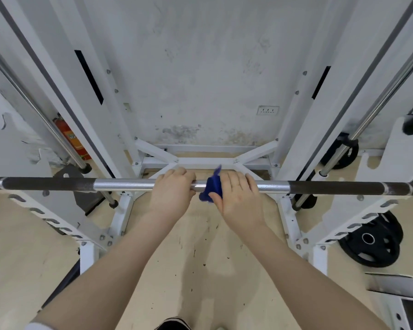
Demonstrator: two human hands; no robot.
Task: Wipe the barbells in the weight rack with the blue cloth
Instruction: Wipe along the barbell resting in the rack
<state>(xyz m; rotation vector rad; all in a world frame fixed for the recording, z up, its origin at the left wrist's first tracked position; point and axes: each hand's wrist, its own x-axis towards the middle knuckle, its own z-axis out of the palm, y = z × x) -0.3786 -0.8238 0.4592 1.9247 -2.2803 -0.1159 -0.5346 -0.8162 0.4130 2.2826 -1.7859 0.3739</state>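
A long barbell [124, 185] runs across the view at chest height, shiny steel in the middle and dark knurled sections toward both ends. My left hand [171, 194] grips the shiny middle part with its fingers curled over the bar. Just to its right, my right hand [239, 198] presses the blue cloth [212, 186] around the bar; the cloth wraps the steel and a corner sticks up behind. The white weight rack [119, 217] stands around the bar, with slotted arms on both sides.
Chrome guide rods [379, 103] slant down on both sides of the rack. Black weight plates [372, 244] lean at the lower right, another at the far right [341, 153]. A red fire extinguisher [68, 136] stands at the back left. A white wall with a socket [268, 110] is behind.
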